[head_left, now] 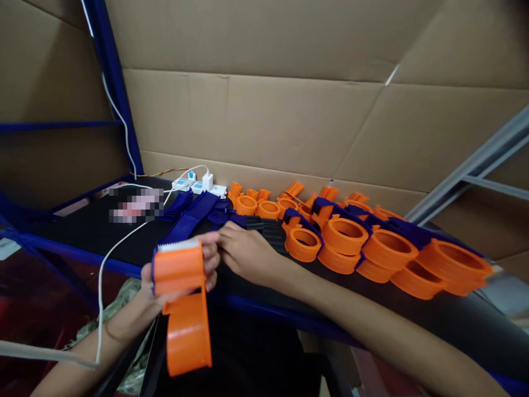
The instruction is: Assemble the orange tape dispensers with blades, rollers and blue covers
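My left hand (178, 275) grips an orange tape dispenser (184, 306) by its upper part, holding it over the near edge of the black table (103, 234). The dispenser's round orange drum hangs down toward me, and a pale toothed strip sits along its top edge. My right hand (243, 251) is closed in a pinch right next to the left fingertips, at the dispenser's upper right corner. What the right fingers pinch is too small to make out.
A row of orange and blue dispensers (363, 248) runs along the table to the right. Blue parts (194, 212) and black parts (268, 227) lie behind my hands. A white power strip (200, 184) and cable (119, 248) are at the left. Cardboard walls the back.
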A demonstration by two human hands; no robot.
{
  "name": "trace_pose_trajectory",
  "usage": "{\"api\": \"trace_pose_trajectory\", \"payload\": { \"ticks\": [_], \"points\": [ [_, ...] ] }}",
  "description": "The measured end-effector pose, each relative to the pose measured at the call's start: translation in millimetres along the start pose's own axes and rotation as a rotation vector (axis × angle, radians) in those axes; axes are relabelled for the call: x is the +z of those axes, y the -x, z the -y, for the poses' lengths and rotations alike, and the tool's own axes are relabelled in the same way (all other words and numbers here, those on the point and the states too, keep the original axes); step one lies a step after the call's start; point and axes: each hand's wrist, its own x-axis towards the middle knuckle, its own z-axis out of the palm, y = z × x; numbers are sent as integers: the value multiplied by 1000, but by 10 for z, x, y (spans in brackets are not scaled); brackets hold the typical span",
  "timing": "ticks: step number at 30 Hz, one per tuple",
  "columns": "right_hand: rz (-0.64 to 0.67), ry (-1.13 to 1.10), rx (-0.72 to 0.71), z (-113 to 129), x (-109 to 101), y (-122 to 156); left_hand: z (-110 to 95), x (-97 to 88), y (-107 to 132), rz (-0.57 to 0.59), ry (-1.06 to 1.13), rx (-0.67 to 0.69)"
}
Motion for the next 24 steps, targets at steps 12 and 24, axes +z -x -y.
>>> {"api": "trace_pose_trajectory", "payload": {
  "ticks": [12,24],
  "points": [
    [57,305,-254,-110,563,-774,138,-23,-46,230,-155,-196],
    [-255,-18,-175,-228,154,-672,149,35,-32,47,-254,-178]
  ]
}}
